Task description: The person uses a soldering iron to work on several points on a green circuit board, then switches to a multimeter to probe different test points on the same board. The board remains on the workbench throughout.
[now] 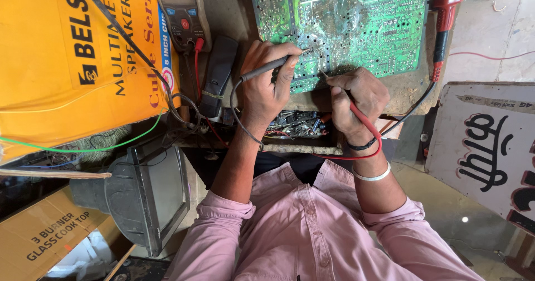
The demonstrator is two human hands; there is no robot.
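Observation:
A large green circuit board [356, 25] lies solder side up on a worn workbench. My left hand [266, 89] grips a black test probe [273, 66], its tip touching the board's lower left area. My right hand [356, 100] holds a red test probe [362, 119] against the board's lower edge, and its red lead loops round my wrist. Both leads run left to a grey multimeter [181, 11] at the top.
A big yellow cardboard box [72, 58] fills the left. Below it sit a small old monitor [147, 194] and a brown carton [47, 236]. A red-handled soldering iron [443, 25] lies right of the board. A painted signboard [485, 147] leans at the right. Loose parts [298, 124] fill a tray under my hands.

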